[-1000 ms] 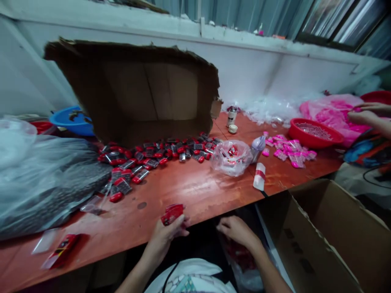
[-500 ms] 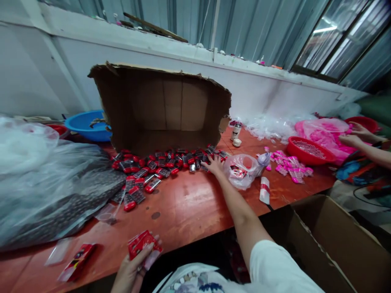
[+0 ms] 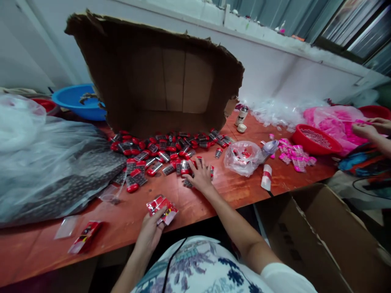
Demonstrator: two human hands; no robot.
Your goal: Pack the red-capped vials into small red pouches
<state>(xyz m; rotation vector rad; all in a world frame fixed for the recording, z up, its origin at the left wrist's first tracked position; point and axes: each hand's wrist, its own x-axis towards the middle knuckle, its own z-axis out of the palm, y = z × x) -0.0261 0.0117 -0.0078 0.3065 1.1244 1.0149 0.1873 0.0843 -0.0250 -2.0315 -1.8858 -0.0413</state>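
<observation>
My left hand [image 3: 152, 231] is closed on a few red printed cards [image 3: 161, 204], fanned a little, just above the table's front edge. My right hand [image 3: 200, 178] lies palm down with fingers spread over several small red-and-black packs [image 3: 185, 167]. Those packs are partly hidden under its fingers. Behind them, a long heap of the same red-and-black packs [image 3: 163, 156] spreads across the table in front of a torn cardboard box [image 3: 171, 93] lying with its open side toward me.
A clear bag of dark items [image 3: 61, 171] and a red card stack [image 3: 84, 237] lie left. On the right are a plastic bag [image 3: 243, 162], a white-and-red bottle-like object [image 3: 266, 178], pink packs [image 3: 296, 156], a red basket [image 3: 317, 140] and another person's hands [image 3: 371, 128].
My right hand has drawn back toward me from the heap, with some packs now nearer under it. My left hand has risen slightly with the cards. The view has tilted down.
</observation>
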